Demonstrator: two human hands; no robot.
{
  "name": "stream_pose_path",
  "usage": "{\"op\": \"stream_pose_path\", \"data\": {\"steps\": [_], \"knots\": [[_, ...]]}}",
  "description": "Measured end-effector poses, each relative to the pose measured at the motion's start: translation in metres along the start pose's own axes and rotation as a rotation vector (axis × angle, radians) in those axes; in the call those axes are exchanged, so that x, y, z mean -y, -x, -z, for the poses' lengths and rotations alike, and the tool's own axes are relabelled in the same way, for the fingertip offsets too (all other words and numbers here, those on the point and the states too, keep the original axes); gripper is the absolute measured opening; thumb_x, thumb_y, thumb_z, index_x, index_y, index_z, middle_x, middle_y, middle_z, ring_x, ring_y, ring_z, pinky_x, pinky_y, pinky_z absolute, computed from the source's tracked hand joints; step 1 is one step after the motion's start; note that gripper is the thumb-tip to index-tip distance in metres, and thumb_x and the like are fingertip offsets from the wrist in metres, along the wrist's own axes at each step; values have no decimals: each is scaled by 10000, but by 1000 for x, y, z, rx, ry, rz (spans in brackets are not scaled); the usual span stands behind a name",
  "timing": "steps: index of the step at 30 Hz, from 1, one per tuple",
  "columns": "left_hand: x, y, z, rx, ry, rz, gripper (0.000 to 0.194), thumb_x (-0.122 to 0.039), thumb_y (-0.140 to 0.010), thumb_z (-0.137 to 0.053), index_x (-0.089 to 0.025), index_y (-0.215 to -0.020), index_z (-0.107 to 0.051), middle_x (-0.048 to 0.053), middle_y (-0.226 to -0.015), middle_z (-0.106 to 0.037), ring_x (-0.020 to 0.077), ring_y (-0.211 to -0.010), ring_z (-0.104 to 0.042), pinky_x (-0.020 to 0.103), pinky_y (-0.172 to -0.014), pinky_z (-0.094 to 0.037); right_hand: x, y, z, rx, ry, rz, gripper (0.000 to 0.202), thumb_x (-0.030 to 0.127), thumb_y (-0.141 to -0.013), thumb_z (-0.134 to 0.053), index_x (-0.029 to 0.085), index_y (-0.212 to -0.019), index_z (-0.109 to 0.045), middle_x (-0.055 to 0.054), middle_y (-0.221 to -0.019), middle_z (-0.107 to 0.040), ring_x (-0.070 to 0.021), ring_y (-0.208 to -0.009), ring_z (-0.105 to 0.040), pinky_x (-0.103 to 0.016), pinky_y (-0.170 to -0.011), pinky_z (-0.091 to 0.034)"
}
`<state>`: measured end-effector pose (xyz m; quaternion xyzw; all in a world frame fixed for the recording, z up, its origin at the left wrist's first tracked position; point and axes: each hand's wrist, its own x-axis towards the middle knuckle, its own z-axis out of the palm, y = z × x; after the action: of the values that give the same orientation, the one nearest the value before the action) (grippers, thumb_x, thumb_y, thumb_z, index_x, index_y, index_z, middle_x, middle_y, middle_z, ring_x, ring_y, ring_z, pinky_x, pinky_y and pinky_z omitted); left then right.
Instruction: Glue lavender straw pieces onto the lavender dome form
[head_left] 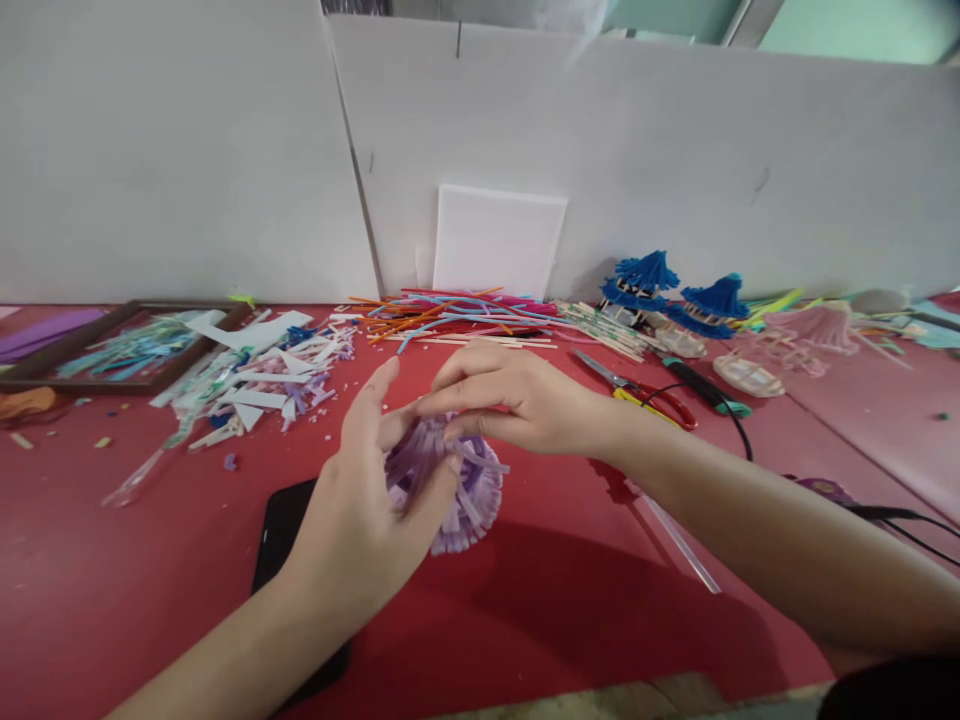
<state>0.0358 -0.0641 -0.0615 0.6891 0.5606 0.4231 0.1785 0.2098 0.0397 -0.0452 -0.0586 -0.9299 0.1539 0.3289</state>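
Between my hands is a round, light-purple fringed piece (469, 510) made of thin strips, gathered toward its top like a small roof. My left hand (367, 490) is wrapped round its left side, with the thumb pressed on the strips. From above, my right hand (517, 395) pinches at the gathered top, where a loose purple strip (484, 458) sticks out to the right. My fingers hide much of the piece's upper part. Beneath my left forearm lies a black phone (281, 525), partly covered.
Scissors (652, 398) and a green-and-black handled tool with a cord (697, 385) lie at right. Behind them stand blue fringed models (641, 280). Coloured sticks (465, 315) are piled at the back. Paper scraps (277, 375) and a brown frame (127, 385) sit left. A clear stick (679, 540) lies near my right forearm.
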Motion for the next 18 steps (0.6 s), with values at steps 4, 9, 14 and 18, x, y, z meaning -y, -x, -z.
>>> {"op": "stream_pose_path", "data": {"steps": [4, 9, 14, 18], "knots": [[1, 1, 0, 6, -16, -28, 741, -266, -839, -603, -133, -1483, -262, 94, -1039, -779, 237, -976, -750, 317, -786, -631, 1, -4, 4, 53, 33, 11, 192, 192, -916, -637, 148, -1085, -716, -56, -986, -691, -140, -929, -606, -290, -884, -485], [2, 2, 1, 23, -45, -8, 710, -297, -862, -563, -145, -1486, -260, 108, -1101, -767, 254, -1024, -736, 344, -789, -634, 2, -7, 7, 84, 36, -17, 150, 175, -919, -628, 144, -1033, -721, -59, -979, -680, -139, -918, -598, -286, -875, -483], [4, 1, 0, 24, -48, -9, 726, -316, -855, -558, -120, -1485, -253, 127, -1137, -754, 266, -1091, -709, 364, -851, -620, 3, -9, 6, 63, -52, -53, 110, 185, -918, -630, 172, -963, -730, -33, -934, -683, -126, -885, -612, -281, -849, -490], [4, 2, 0, 34, -56, 14, 730, -330, -857, -571, -146, -1490, -257, 125, -1201, -731, 270, -1140, -684, 360, -871, -614, 7, -6, 10, -79, -169, -206, 193, 238, -957, -561, 160, -1056, -707, -37, -926, -711, -126, -867, -641, -256, -780, -504]]}}
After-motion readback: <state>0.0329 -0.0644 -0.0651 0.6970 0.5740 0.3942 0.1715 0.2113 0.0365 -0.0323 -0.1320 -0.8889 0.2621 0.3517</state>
